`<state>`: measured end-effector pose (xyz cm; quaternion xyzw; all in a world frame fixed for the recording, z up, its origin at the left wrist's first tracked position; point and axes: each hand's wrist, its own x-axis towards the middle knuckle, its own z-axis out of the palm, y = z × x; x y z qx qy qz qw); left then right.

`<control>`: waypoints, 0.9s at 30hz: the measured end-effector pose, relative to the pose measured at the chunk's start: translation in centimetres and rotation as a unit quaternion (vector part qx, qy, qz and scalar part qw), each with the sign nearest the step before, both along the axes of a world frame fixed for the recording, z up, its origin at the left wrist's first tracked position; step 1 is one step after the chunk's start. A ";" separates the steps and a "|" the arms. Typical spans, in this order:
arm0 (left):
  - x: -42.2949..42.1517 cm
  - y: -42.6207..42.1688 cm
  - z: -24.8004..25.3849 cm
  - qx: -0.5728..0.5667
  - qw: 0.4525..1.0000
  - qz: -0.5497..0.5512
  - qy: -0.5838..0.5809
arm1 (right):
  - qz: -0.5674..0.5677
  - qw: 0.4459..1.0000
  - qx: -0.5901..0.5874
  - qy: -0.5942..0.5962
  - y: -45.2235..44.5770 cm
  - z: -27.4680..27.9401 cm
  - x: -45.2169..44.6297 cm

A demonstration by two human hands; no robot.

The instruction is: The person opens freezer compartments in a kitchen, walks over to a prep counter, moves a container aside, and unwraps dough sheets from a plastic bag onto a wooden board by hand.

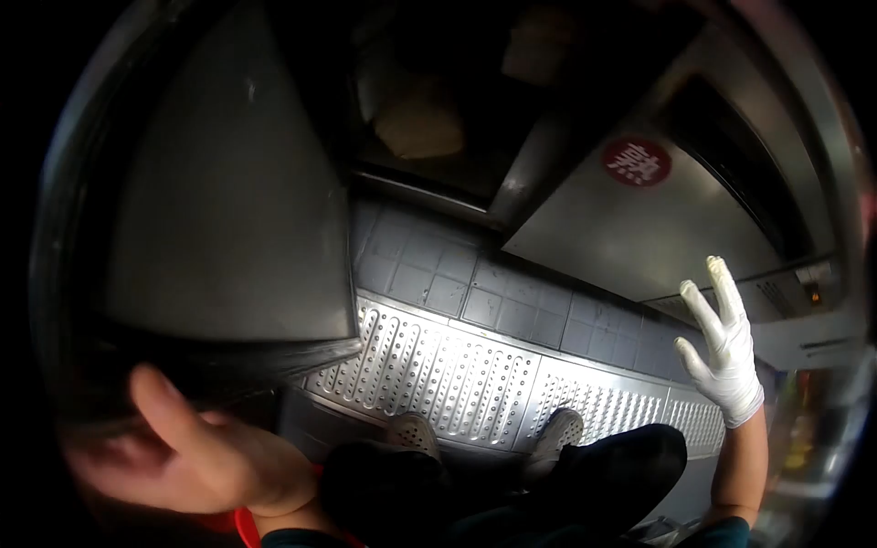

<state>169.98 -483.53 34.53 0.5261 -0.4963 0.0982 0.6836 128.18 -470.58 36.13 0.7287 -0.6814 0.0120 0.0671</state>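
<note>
My left hand [215, 461], bare, is at the lower left beside the near edge of an open metal cabinet door [228, 201]. Its thumb points up, apart from the fingers, which are smeared and stretch leftward; nothing shows in it. Whether it touches the door I cannot tell. On the right, my right hand [724, 352] wears a white glove [731, 365]. Its fingers are spread in the air, holding nothing, in front of a steel cabinet door [639, 224] with a round red sticker [637, 162].
Between the doors, the dark cabinet interior holds a pale brownish package [420, 128]. Grey tiles [512, 297] and a perforated metal floor strip [438, 374] run below. My clogs [413, 434] stand at the strip's edge. Something red [247, 527] shows under my left wrist.
</note>
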 end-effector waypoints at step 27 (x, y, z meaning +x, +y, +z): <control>-2.4 6.2 -7.0 0.372 0.519 -0.544 -0.544 | 0.229 0.937 0.232 -0.123 9.5 -6.5 -3.9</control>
